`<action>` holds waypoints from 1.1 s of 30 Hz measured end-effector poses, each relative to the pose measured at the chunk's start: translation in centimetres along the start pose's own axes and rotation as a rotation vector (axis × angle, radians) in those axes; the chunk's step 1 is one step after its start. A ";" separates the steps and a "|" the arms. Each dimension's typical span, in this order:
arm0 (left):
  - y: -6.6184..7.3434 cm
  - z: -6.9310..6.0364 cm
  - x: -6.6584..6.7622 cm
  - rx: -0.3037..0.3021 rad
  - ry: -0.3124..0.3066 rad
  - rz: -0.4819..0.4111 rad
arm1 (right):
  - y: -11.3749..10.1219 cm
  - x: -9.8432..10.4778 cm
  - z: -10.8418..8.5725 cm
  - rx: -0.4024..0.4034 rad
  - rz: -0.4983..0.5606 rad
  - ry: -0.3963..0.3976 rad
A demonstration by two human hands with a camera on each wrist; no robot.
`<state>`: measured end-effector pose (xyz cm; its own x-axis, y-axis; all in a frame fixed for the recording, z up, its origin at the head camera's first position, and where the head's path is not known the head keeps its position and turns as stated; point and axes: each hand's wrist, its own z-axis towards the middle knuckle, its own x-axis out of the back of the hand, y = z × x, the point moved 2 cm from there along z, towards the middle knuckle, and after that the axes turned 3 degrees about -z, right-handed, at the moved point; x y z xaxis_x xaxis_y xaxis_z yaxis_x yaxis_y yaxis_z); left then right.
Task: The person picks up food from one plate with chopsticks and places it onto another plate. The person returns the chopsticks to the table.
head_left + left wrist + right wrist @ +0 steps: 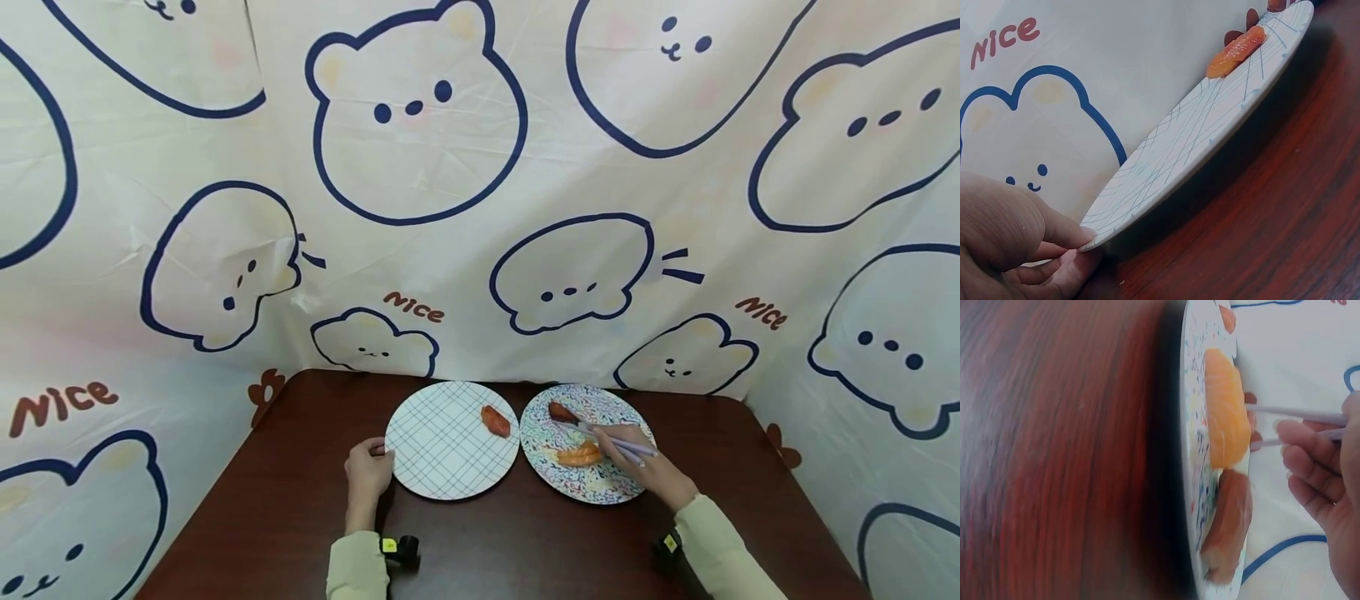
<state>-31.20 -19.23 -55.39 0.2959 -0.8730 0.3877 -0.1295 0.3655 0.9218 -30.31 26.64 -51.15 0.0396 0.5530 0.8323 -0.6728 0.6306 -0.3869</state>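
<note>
Chopsticks (1300,414), pale purple, two, slant down and left over the speckled plate (542,465); tips at the brown food piece (561,412) on its far left part. Firm grip of the tips on that piece: cannot tell. Right hand (636,457): fingers curled round the chopsticks, above the plate's right half. Same plate: orange food piece (579,455), pale-streaked, nearer than the tips; second brown piece (1229,528), to its right, seen from the right wrist. Grid-patterned plate (442,454) lies just left; orange-red food piece (495,421) on its far right part. Left hand (369,473) pinches that plate's left rim, thumb above. Both plates rest on the dark wood counter (480,550). Bear-print cloth (420,167) rises behind.
</note>
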 end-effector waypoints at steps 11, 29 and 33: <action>0.2 0.1 0.0 0.000 0.009 0.000 | -0.9 -0.4 1.8 -0.068 0.059 0.073; -0.1 -0.4 0.2 -0.006 0.001 -0.009 | -1.1 -1.5 2.1 -0.054 0.063 0.060; 0.2 -0.3 0.1 -0.007 -0.004 -0.012 | -1.5 -1.6 2.3 -0.069 0.003 0.056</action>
<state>-30.91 -19.18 -55.20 0.2937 -0.8786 0.3766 -0.1191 0.3573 0.9264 -31.09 23.57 -51.04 0.0806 0.5835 0.8081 -0.6203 0.6639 -0.4176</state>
